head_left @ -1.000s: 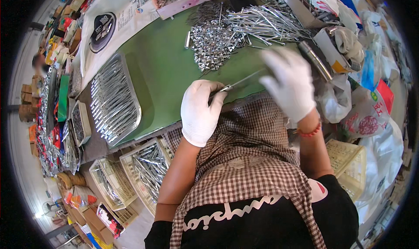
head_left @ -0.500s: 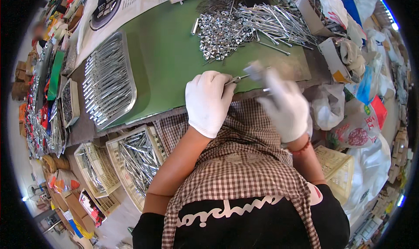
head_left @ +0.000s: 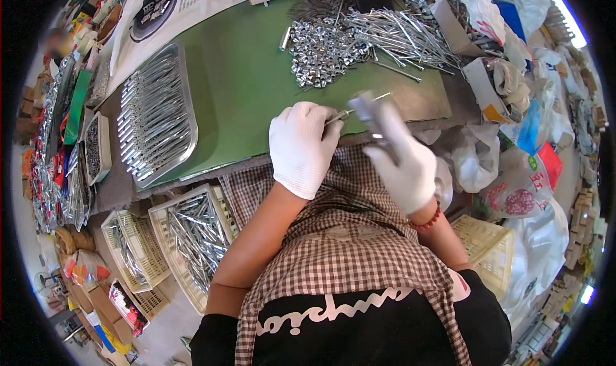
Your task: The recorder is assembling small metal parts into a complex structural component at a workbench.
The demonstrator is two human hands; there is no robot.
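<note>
left hand (head_left: pixel 303 146): white-gloved, thumb and fingers pinched on a thin metal rod (head_left: pixel 345 115). the rod is held above the near edge of the green work surface (head_left: pixel 240 77), tilted up toward the right. right hand (head_left: pixel 405 167): white-gloved, motion-blurred, fingers curled about a grey metal piece (head_left: pixel 363 106); its exact form cannot be read. the piece is in front of the rod's line; contact between the two cannot be confirmed. a thin metal end shows past the piece on the right; whether it is the same rod cannot be told.

beyond the hands, a heap of small shiny metal sleeves (head_left: pixel 324 61) adjoins a pile of long bolts (head_left: pixel 404 35). one short metal cylinder (head_left: pixel 285 38) is just left of the sleeves. at left, a metal tray (head_left: pixel 192 125) bears closely ranked rods. below the table edge, a cream plastic basket (head_left: pixel 223 205) contains loose metal parts.
</note>
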